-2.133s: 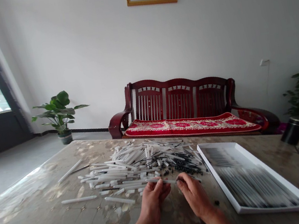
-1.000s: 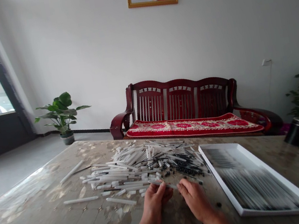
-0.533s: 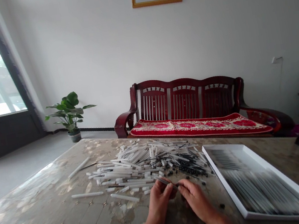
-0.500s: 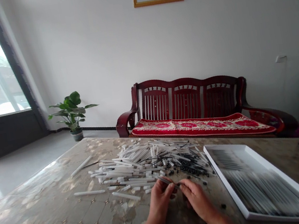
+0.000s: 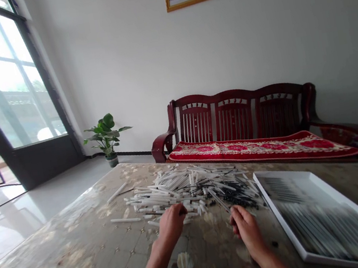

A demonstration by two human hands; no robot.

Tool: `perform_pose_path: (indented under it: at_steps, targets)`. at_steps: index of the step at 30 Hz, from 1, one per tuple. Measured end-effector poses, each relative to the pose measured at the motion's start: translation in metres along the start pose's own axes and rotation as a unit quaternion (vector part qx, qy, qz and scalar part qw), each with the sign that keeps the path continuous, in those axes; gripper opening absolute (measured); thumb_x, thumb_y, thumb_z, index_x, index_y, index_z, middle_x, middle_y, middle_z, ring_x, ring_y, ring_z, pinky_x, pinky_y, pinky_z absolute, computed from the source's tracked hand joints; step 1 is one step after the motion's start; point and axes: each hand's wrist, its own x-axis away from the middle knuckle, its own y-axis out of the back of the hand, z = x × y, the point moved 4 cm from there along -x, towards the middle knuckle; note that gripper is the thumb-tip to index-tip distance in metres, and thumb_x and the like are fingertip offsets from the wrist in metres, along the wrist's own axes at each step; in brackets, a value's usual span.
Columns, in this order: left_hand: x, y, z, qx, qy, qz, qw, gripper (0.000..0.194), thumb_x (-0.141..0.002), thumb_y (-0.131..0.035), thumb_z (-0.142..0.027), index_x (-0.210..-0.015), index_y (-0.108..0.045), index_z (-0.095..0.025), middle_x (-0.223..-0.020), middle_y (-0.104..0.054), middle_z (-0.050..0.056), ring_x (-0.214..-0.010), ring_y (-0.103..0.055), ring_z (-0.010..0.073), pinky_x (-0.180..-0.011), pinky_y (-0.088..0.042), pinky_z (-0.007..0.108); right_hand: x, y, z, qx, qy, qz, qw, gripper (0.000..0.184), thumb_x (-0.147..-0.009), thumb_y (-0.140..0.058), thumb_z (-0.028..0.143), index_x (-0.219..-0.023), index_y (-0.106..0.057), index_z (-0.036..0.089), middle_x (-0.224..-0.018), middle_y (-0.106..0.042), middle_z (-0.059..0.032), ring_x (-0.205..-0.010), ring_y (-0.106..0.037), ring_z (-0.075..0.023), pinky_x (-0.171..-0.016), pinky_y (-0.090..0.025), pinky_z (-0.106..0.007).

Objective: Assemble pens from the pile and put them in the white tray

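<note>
A heap of white pen barrels point(image 5: 174, 187) and black pen parts point(image 5: 241, 199) lies across the middle of the patterned table point(image 5: 80, 242). My left hand point(image 5: 171, 225) rests at the near edge of the heap. Its fingers curl down onto the white pieces, and what they hold, if anything, is hidden. My right hand point(image 5: 247, 228) is closed in a pinch on a thin pen point(image 5: 220, 199) that points away toward the heap. The two hands are well apart.
A white tray point(image 5: 286, 230) with rows of pens lies at the right. A small black piece point(image 5: 274, 243) sits between it and my right hand. Behind the table are a red-cushioned wooden bench point(image 5: 248, 118), a potted plant point(image 5: 106, 134) and a glass door point(image 5: 4, 99).
My hands, which worked together on one pen, have separated. The left has reached forward to the heap and the right keeps the pen. The view has swung left.
</note>
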Motion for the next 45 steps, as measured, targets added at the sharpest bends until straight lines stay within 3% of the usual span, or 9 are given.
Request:
perform_pose_path:
  at_steps: [7,14,18,20,23,26,29,40,45]
  targets:
    - [0.003,-0.002,-0.012,-0.054,-0.023,0.054,0.997,0.016,-0.065,-0.063,-0.010,-0.072,-0.070,-0.022,-0.086,-0.073,0.006,-0.086,-0.066,0.0236,-0.072,-0.040,0.027,-0.002,-0.005,-0.004,0.005,0.014,0.016,1.000,0.043,-0.077,-0.048,0.064,-0.075,-0.057,0.021,-0.057,-0.055,0.0024,-0.041,-0.049,-0.0120,-0.034,-0.032,-0.021]
    - [0.002,-0.008,-0.019,-0.054,-0.035,0.036,0.997,0.012,-0.074,-0.058,-0.010,-0.076,-0.064,-0.020,-0.090,-0.071,0.009,-0.090,-0.066,0.0247,-0.079,-0.042,0.030,-0.004,-0.010,-0.008,0.032,0.049,0.035,0.998,0.045,-0.081,-0.043,0.061,-0.081,-0.060,0.020,-0.060,-0.054,0.0022,-0.042,-0.049,-0.0117,-0.036,-0.033,-0.022]
    - [0.001,-0.017,-0.018,0.082,-0.027,0.005,0.996,0.009,-0.084,-0.051,-0.023,-0.084,-0.060,-0.022,-0.081,-0.070,0.004,-0.081,-0.066,0.0199,-0.071,-0.044,0.027,-0.004,-0.012,-0.006,0.028,0.071,0.041,0.996,0.044,-0.083,-0.044,0.059,-0.083,-0.062,0.020,-0.062,-0.058,0.0012,-0.042,-0.050,-0.0121,-0.041,-0.037,-0.023]
    - [0.000,-0.025,-0.014,0.267,0.020,-0.002,0.963,0.011,-0.083,-0.051,-0.031,-0.085,-0.057,-0.022,-0.077,-0.068,0.003,-0.072,-0.066,0.0186,-0.060,-0.045,0.026,-0.004,-0.012,-0.005,0.026,0.081,0.038,0.996,0.043,-0.083,-0.045,0.058,-0.084,-0.063,0.020,-0.063,-0.060,0.0006,-0.043,-0.051,-0.0127,-0.043,-0.039,-0.024]
    - [0.001,-0.036,-0.012,0.468,0.048,-0.019,0.882,0.027,-0.072,-0.064,-0.042,-0.086,-0.057,-0.020,-0.076,-0.066,0.002,-0.065,-0.065,0.0169,-0.051,-0.045,0.024,-0.002,-0.009,0.001,0.025,0.102,0.028,0.994,0.041,-0.084,-0.046,0.056,-0.085,-0.065,0.020,-0.062,-0.059,0.0004,-0.045,-0.053,-0.0137,-0.046,-0.042,-0.024]
    - [0.008,-0.037,-0.011,0.546,0.049,-0.043,0.835,0.040,-0.060,-0.077,-0.044,-0.085,-0.063,-0.017,-0.075,-0.065,0.000,-0.065,-0.064,0.0144,-0.056,-0.049,0.024,-0.001,-0.006,0.007,0.039,0.121,0.017,0.992,0.039,-0.085,-0.046,0.054,-0.085,-0.066,0.020,-0.062,-0.058,0.0002,-0.048,-0.054,-0.0143,-0.047,-0.044,-0.024]
    - [0.014,-0.036,-0.010,0.571,0.058,-0.054,0.817,0.045,-0.053,-0.083,-0.043,-0.086,-0.067,-0.016,-0.074,-0.066,0.000,-0.067,-0.064,0.0136,-0.059,-0.050,0.023,0.000,-0.004,0.009,0.061,0.135,0.017,0.989,0.038,-0.086,-0.045,0.053,-0.084,-0.066,0.021,-0.065,-0.059,-0.0009,-0.051,-0.054,-0.0149,-0.047,-0.044,-0.023]
    - [0.016,-0.027,-0.009,0.534,0.007,-0.048,0.844,0.033,-0.052,-0.083,-0.033,-0.077,-0.071,-0.016,-0.064,-0.066,-0.001,-0.054,-0.054,0.0098,-0.051,-0.045,0.022,-0.003,-0.005,0.003,0.121,0.202,0.030,0.971,0.026,-0.089,-0.046,0.036,-0.088,-0.067,0.021,-0.079,-0.067,-0.0051,-0.067,-0.062,-0.0184,-0.060,-0.049,-0.025]
    - [0.015,-0.028,-0.004,0.509,0.019,-0.029,0.860,0.028,-0.050,-0.081,-0.028,-0.073,-0.071,-0.016,-0.060,-0.066,-0.002,-0.051,-0.054,0.0104,-0.050,-0.045,0.023,0.002,-0.002,0.013,0.149,0.275,0.032,0.949,0.021,-0.090,-0.048,0.030,-0.089,-0.067,0.022,-0.082,-0.067,-0.0043,-0.077,-0.064,-0.0184,-0.071,-0.050,-0.026]
